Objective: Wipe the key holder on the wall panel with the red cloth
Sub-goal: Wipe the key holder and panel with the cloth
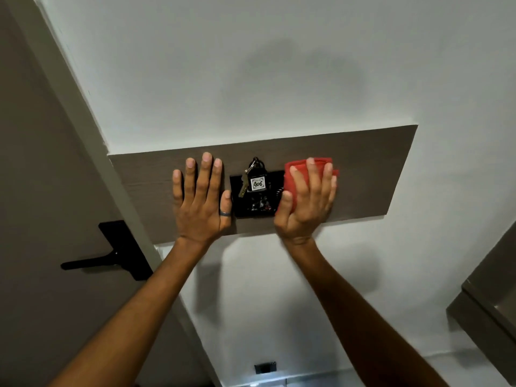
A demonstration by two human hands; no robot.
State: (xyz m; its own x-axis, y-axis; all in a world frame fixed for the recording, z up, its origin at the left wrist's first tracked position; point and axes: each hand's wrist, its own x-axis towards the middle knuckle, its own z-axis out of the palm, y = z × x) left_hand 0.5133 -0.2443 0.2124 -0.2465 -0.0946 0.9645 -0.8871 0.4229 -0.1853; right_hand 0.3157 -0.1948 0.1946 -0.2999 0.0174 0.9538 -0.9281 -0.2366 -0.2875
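Observation:
A black key holder is set in a brown wooden wall panel. A key with a tag marked 406 hangs in it. My right hand presses a folded red cloth flat on the panel, touching the holder's right edge. My left hand, a ring on its thumb, lies flat and spread on the panel just left of the holder, holding nothing.
A brown door with a black lever handle stands at the left beside a white frame. White wall surrounds the panel. A brown cabinet edge juts in at the lower right. A small black socket sits low on the wall.

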